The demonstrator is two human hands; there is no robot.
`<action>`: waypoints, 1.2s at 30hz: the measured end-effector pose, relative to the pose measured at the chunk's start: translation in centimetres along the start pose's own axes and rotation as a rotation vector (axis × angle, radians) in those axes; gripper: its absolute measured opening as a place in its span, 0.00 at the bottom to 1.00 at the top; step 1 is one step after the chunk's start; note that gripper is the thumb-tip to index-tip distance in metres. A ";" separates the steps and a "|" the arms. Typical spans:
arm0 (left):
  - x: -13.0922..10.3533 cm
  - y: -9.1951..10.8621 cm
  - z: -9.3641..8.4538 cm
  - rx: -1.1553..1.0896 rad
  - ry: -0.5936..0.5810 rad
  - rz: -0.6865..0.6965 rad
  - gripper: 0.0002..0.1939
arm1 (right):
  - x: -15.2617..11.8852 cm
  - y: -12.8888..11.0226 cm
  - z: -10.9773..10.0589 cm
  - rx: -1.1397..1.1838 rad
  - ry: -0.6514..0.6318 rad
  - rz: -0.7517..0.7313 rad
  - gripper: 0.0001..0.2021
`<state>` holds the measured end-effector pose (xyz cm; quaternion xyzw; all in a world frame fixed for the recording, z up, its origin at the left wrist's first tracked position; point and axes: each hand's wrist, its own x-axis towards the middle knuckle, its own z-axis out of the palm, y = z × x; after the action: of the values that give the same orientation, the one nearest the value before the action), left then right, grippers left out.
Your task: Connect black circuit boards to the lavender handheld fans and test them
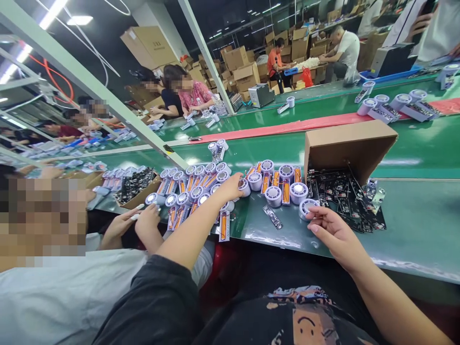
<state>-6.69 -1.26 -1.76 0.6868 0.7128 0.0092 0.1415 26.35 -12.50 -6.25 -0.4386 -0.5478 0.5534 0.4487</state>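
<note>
My left hand (232, 188) reaches across the bench, its fingers closed around the round head of a lavender handheld fan (245, 188). My right hand (328, 227) has its thumb and fingers apart, the fingertips touching the rim of another fan (307, 211). Between the hands stand several more fans (273, 195), some showing orange batteries (286, 191) in open handles. A loose circuit board (272, 217) lies on the bench in front of them. Beside my right hand, a tipped cardboard box (350, 139) spills black circuit boards (338, 196).
Rows of open fans (197, 191) fill the bench on my left, where a co-worker's hands (132, 223) are close by. A second box of boards (138, 184) stands there. Beyond runs a green conveyor (266, 153) with a red strip (280, 129). A slanted metal post (143, 132) crosses the left side.
</note>
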 end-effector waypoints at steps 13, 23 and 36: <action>-0.3 0.1 -0.3 -0.085 0.115 -0.012 0.38 | 0.3 0.7 -0.1 -0.047 -0.014 -0.048 0.24; -9.0 1.4 -8.4 -0.248 0.055 0.266 0.33 | -0.4 -1.0 0.0 -0.408 0.072 -0.367 0.24; -12.3 4.1 -3.7 -0.951 0.038 0.314 0.29 | -1.1 -3.7 2.3 -0.693 -0.264 -0.243 0.19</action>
<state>-3.27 -12.43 4.96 0.6452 0.5201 0.3668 0.4227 24.37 -14.03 -2.55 -0.4212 -0.8033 0.3298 0.2620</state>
